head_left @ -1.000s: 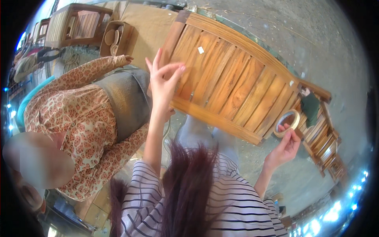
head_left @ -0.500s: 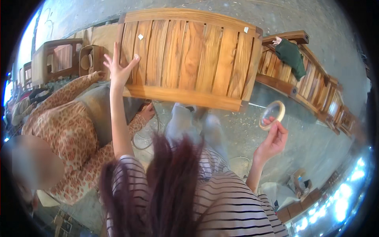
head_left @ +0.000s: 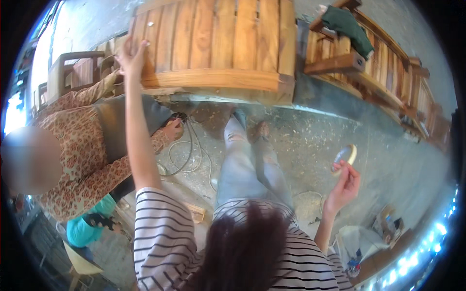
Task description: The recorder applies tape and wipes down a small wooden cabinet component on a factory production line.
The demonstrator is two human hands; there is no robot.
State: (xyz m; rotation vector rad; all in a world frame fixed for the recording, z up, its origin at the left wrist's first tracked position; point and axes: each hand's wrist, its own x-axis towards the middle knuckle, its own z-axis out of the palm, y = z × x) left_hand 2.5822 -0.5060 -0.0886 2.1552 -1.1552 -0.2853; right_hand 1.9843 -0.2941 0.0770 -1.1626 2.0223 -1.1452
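My left hand has its fingers spread at the near left corner of a slatted wooden tabletop, which lies ahead of me. Thumb and fingers straddle the edge; whether they press on the wood is hard to tell. A small white patch sits on one slat. Out to the right, my right hand pinches a roll of pale tape by its lower rim. The ring is held up in the air, tilted, apart from any wood.
A person in leopard-print clothing crouches at left, a hand near a looped cable. Behind is someone in teal. Slatted wooden furniture stands at right, dark green fabric over it. Boxes stand at lower right.
My view has shifted, so the tabletop sits higher and more of my legs and the floor shows. My left hand has moved toward the tabletop's left edge. The tape roll remains in my right hand.
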